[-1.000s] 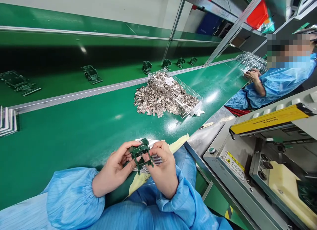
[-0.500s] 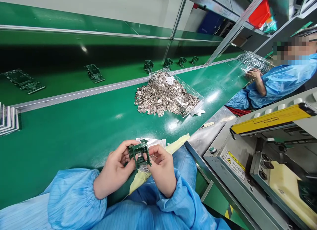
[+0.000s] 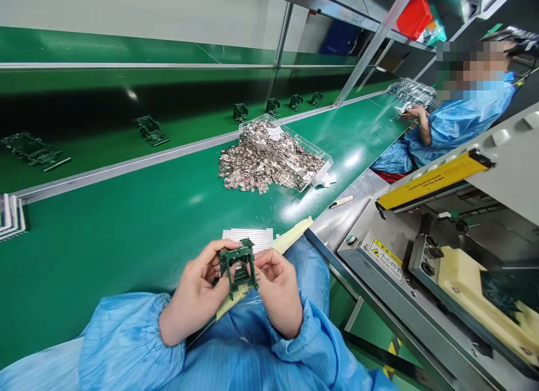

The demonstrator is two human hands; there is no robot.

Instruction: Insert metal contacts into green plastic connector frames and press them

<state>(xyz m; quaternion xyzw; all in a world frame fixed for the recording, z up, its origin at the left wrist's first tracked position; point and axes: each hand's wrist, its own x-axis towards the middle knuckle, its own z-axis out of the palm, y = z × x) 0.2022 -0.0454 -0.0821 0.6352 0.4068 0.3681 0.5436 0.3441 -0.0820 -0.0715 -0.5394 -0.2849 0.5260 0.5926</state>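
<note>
A dark green frame-shaped part (image 3: 238,267) is held up over my lap between both hands. My left hand (image 3: 201,287) grips its left side with thumb and fingers. On the right side my right hand (image 3: 278,284) pinches it, fingers bent. Just behind the part, a stack of silvery strips (image 3: 248,238) lies at the table's edge, beside a pale yellow cloth (image 3: 293,236). Further back, small metal pieces (image 3: 248,166) spill in a heap from a tilted clear tray (image 3: 326,168).
Green parts (image 3: 151,130) stand in a row on the green surface behind the metal rail (image 3: 126,163). A machine with a yellow bar (image 3: 435,179) is at the right. Beyond it sits a person in blue (image 3: 467,113). White angled pieces (image 3: 12,216) lie at the far left.
The view has shifted, so the table, heap and machine appear further left. Both hands still hold the green part, which is turned slightly more upright.
</note>
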